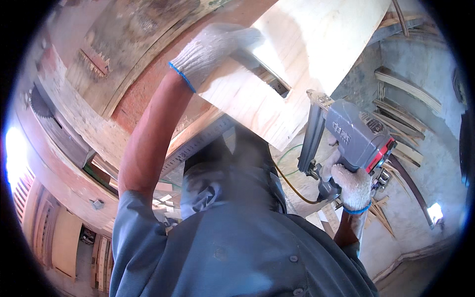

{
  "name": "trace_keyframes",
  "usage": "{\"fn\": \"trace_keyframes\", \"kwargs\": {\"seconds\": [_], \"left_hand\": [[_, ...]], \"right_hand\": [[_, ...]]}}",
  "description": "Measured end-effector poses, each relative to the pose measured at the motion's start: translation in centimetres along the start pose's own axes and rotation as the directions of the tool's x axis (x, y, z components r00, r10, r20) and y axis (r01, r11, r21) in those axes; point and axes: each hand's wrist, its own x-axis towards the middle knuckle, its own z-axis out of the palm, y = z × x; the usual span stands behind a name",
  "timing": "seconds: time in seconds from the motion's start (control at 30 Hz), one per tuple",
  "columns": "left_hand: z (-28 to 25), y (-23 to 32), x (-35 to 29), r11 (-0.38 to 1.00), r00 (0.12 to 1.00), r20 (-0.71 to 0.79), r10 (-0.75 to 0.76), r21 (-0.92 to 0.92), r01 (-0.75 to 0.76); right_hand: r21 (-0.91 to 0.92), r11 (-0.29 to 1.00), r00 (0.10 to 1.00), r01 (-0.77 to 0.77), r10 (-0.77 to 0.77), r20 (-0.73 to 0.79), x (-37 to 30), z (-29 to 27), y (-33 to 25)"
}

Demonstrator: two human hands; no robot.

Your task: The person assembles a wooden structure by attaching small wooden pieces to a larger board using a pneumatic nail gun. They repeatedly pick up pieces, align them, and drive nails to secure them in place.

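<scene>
A pale plywood panel (336,34) with a long rectangular cutout (278,85) lies at an angle over the bench. My left hand (215,47), in a white knit glove with a blue cuff, reaches over the panel beside the cutout's far-left end. Its fingers are blurred, and their grip on the wood cannot be made out. On the right, my right hand (352,187), gloved alike, is closed around the handle of a grey pneumatic nail gun (354,136). The gun's nose is at the panel's right edge; whether it touches the wood is unclear.
A worn board (123,44) lies on the reddish bench (148,94) at the left. A metal ruler (198,146) runs along the near edge. A circular saw blade (40,103) shows far left. Wood strips (405,89) lie at the right; an air hose (292,185) hangs below the gun.
</scene>
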Motion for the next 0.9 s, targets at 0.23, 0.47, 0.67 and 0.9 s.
{"fn": "trace_keyframes", "kwargs": {"seconds": [0.23,0.47,0.67,0.9], "left_hand": [[0.7,0.9,0.0,0.995,0.996,-0.001,-0.088,-0.036,0.088],[0.9,1.9,-0.3,0.995,0.995,-0.001,-0.098,0.007,0.098],[1.2,2.9,-0.6,0.992,0.993,-0.022,-0.117,0.041,0.118],[0.8,2.6,-0.4,0.994,0.997,-0.001,-0.072,0.081,0.072]], "right_hand": [[0.017,1.0,1.0,0.012,-0.012,0.001,0.5,0.4,-0.9],[0.011,1.0,0.999,-0.023,0.022,0.029,0.6,0.4,-1.5],[0.05,0.998,0.999,-0.032,0.03,0.039,0.6,0.6,-1.9],[0.042,0.999,0.999,-0.021,0.02,0.032,1.1,0.9,-2.0]]}}
